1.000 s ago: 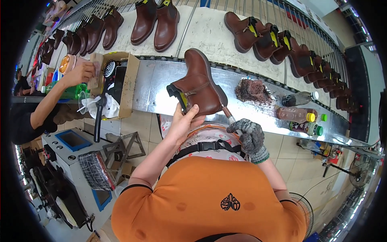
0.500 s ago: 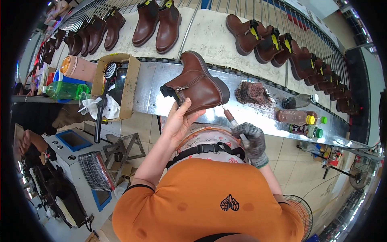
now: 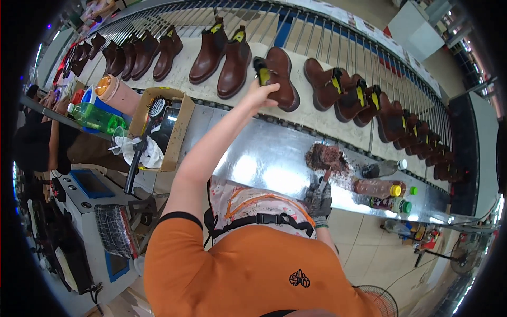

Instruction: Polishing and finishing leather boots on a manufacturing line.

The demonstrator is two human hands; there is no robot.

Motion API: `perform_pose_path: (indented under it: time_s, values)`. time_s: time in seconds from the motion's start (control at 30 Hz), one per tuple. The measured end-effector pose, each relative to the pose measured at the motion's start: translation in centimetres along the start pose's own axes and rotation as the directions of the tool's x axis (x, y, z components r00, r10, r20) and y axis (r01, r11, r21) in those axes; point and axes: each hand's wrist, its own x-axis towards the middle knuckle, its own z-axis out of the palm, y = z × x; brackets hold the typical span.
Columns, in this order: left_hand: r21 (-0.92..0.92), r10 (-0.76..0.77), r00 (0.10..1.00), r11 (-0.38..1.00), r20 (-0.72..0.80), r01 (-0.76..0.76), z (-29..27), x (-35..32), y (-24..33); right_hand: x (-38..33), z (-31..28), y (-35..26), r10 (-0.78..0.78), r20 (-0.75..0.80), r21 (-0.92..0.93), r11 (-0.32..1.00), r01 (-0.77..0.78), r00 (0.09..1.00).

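Note:
My bare left hand [image 3: 260, 97] is stretched far forward, its thumb and fingers closed on the top of a brown leather ankle boot [image 3: 285, 84]. The boot is over the pale conveyor surface [image 3: 261, 39], between a pair of boots [image 3: 235, 66] and another row on the right. Whether its sole touches the surface cannot be told. My right hand [image 3: 318, 202], in a grey knitted glove, is closed around a slim brown-stained tool [image 3: 326, 177]. The tool's tip points at a crumbly reddish-brown clump [image 3: 330, 156] on the metal ledge [image 3: 253, 153].
Bottles [image 3: 377, 187] lie on the ledge at right. On the left, a cardboard box [image 3: 182, 119] holds a hairbrush [image 3: 157, 107] and a black-handled tool [image 3: 136, 164], beside a green bottle [image 3: 97, 117]. More boots [image 3: 401, 121] stand along the conveyor. Another person [image 3: 47, 137] is at far left.
My left hand has carried the boot from above the ledge forward to the conveyor, turning it. My right hand has brought the tool up near the brown clump.

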Motion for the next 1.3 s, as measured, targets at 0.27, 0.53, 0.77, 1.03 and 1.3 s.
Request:
perform_pose_path:
  time_s: [0.27, 0.53, 0.77, 1.03, 1.3]
  values:
    - [0.589, 0.138, 0.957, 0.807, -0.256, 0.041, 8.0, 10.7, -3.5, 1.3, -2.8, 2.0, -0.280, 0.055, -0.452, 0.849, 0.274, 0.958]
    - [0.687, 0.141, 0.988, 0.711, 0.069, -0.149, 5.0, 10.4, -3.6, 8.3, -2.2, 2.3, -0.069, 0.055, -0.414, 0.906, 0.086, 0.996]
    - [0.677, 0.632, 0.473, 0.729, -0.613, -0.097, -5.7, 14.1, -3.8, 12.3, 1.3, 1.7, -0.066, 0.135, -0.488, 0.864, 0.125, 0.989]
    - [0.663, 0.346, 0.738, 0.727, -0.579, 0.179, -10.2, 17.4, -3.4, 14.5, 3.7, 0.3, -0.104, 0.168, -0.549, 0.816, 0.181, 0.980]
    - [0.659, 0.234, 0.835, 0.728, -0.498, 0.189, -11.5, 16.1, -1.9, 13.6, 4.9, -1.4, -0.173, 0.228, -0.566, 0.777, 0.275, 0.958]
